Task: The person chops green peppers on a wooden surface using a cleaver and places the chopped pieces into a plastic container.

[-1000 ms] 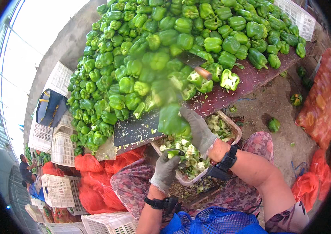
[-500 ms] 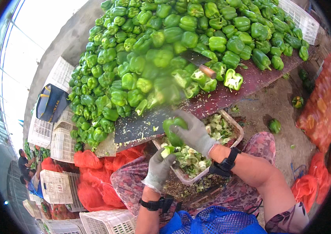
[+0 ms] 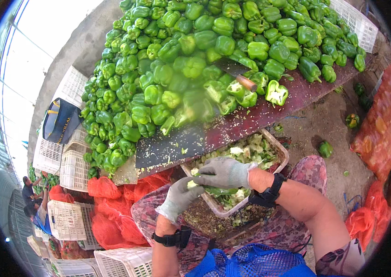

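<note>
Both my hands wear grey gloves and meet over a shallow plastic tray (image 3: 282, 152) of pepper cores and scraps on my lap. My left hand (image 3: 178, 198) and my right hand (image 3: 224, 172) together grip a green pepper (image 3: 214, 189), seen only as a strip between the fingers. Beyond the tray lies a dark wet board (image 3: 172, 147) with seeds on it. A large heap of green peppers (image 3: 181, 60) covers the table behind it. A knife with a wooden handle (image 3: 246, 83) rests among halved peppers (image 3: 276, 92).
White plastic crates (image 3: 73, 171) stand at the left, with red mesh sacks (image 3: 108, 217) below them. More red sacks (image 3: 380, 134) lie at the right. A few loose peppers (image 3: 325, 148) sit on the concrete floor. Other people (image 3: 34, 194) work far left.
My hands have come down from the pile's edge with a green pepper to just over the scrap tray, and now both grip it close together.
</note>
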The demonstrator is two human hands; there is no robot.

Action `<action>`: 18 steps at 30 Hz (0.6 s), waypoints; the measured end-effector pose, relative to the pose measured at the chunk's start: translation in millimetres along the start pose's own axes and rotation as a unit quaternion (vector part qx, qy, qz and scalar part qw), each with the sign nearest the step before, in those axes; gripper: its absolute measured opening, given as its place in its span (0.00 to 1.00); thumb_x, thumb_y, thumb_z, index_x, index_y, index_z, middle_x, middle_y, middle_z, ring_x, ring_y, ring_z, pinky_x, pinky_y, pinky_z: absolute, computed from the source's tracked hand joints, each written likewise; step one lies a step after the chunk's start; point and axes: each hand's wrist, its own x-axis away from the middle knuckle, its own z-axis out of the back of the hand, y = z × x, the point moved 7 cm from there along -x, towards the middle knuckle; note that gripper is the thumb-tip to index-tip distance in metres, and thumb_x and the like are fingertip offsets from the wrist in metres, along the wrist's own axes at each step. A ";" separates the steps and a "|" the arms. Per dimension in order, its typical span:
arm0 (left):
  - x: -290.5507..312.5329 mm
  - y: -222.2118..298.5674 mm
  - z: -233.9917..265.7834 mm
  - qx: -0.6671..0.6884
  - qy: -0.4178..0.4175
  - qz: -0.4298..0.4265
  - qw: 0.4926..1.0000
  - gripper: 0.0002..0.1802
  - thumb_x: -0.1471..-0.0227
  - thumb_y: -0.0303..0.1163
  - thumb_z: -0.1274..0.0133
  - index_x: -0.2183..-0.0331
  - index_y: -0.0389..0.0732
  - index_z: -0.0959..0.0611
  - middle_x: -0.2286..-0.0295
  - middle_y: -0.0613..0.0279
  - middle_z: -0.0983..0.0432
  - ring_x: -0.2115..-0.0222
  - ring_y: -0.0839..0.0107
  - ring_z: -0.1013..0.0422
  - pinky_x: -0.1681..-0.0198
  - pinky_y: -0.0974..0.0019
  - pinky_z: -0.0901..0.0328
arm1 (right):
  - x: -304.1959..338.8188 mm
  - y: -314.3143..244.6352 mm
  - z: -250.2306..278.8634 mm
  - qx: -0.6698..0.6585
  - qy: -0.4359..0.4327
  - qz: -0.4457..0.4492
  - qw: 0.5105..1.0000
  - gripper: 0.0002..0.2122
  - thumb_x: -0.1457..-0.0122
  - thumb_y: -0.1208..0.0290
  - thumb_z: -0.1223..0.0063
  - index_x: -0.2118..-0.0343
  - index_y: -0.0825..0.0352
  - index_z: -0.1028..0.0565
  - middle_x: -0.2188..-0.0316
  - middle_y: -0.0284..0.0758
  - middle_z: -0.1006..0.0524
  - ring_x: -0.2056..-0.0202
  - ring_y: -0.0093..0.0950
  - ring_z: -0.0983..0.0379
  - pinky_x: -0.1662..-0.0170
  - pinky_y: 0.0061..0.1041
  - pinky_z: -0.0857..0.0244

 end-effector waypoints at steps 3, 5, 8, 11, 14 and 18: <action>-0.5 -8.4 9.6 -0.114 -0.009 -0.047 0.992 0.24 0.52 0.39 0.36 0.56 0.36 0.22 0.67 0.70 0.25 0.67 0.81 0.31 0.64 0.76 0.34 | -1.3 -0.2 -4.7 0.005 -0.026 0.025 0.999 0.28 0.40 0.40 0.60 0.64 0.65 0.22 0.68 0.48 0.24 0.62 0.45 0.26 0.56 0.39 0.35; 0.0 -5.2 5.0 -0.166 -0.016 -0.090 0.982 0.24 0.51 0.38 0.36 0.55 0.37 0.23 0.66 0.68 0.24 0.68 0.79 0.29 0.65 0.75 0.33 | -5.2 10.5 -7.7 -0.094 -0.033 0.014 0.995 0.27 0.40 0.42 0.57 0.62 0.66 0.21 0.68 0.45 0.22 0.63 0.38 0.24 0.58 0.36 0.34; 4.1 -10.0 1.5 0.108 0.009 -0.046 0.993 0.25 0.53 0.40 0.35 0.56 0.38 0.23 0.69 0.68 0.24 0.71 0.80 0.30 0.69 0.75 0.34 | -6.5 15.7 -3.6 -0.237 0.019 -0.014 0.971 0.26 0.41 0.44 0.52 0.59 0.67 0.21 0.67 0.40 0.20 0.64 0.28 0.26 0.58 0.31 0.33; 2.2 -7.1 6.5 0.193 0.050 -0.073 0.977 0.24 0.56 0.36 0.33 0.58 0.37 0.22 0.71 0.66 0.23 0.74 0.77 0.26 0.70 0.73 0.29 | -6.5 41.0 -4.0 -0.315 0.059 -0.115 0.940 0.24 0.41 0.48 0.49 0.57 0.68 0.22 0.65 0.35 0.20 0.63 0.22 0.27 0.58 0.24 0.33; -0.5 -20.3 17.2 0.125 0.124 -0.017 0.984 0.24 0.54 0.30 0.35 0.55 0.37 0.23 0.67 0.64 0.23 0.70 0.76 0.26 0.67 0.73 0.29 | -7.6 44.2 12.2 -0.404 0.113 -0.149 0.895 0.20 0.39 0.54 0.50 0.56 0.69 0.22 0.63 0.35 0.21 0.63 0.20 0.27 0.58 0.21 0.33; -12.7 -54.2 9.9 0.120 0.111 -0.048 0.985 0.47 0.54 0.36 0.36 0.39 0.36 0.43 0.41 0.49 0.46 0.41 0.59 0.45 0.40 0.60 0.43 | -3.6 40.2 34.4 -0.518 0.198 -0.118 0.824 0.17 0.37 0.61 0.53 0.57 0.71 0.23 0.64 0.33 0.21 0.65 0.20 0.26 0.61 0.19 0.31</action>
